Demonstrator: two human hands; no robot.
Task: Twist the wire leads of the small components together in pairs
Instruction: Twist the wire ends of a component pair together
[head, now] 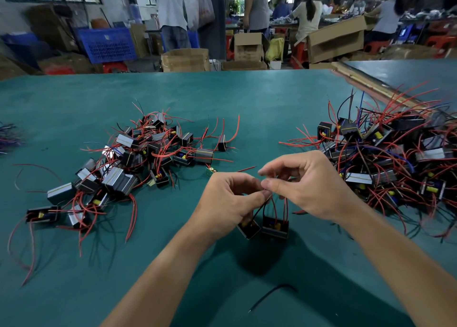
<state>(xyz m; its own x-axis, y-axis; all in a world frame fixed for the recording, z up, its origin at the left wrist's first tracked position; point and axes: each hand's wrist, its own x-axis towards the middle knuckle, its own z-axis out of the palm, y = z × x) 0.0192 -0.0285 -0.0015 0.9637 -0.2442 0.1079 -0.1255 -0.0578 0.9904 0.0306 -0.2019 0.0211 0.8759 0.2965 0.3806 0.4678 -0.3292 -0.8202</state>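
leads [268, 204] pinched between left hand [231, 203] and right hand [305, 187] fingertips; two small transformers [274, 226] dangle below the pinch. risk: a thin lead slips free, leaving the twist loose.

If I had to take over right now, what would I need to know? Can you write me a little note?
Left hand: pinching wire ends at its fingertips.
Right hand: pinching the same wire ends, meeting the left hand.
Two small components hang below the hands by their red and black leads, just above the green table.
Left pile: components spread out, wires tangled together; I cannot tell which are paired.
Right pile: a bigger, denser heap.
One loose black wire lies near you.
Left to do: finish twisting this pair, set it down, pick up the next two.
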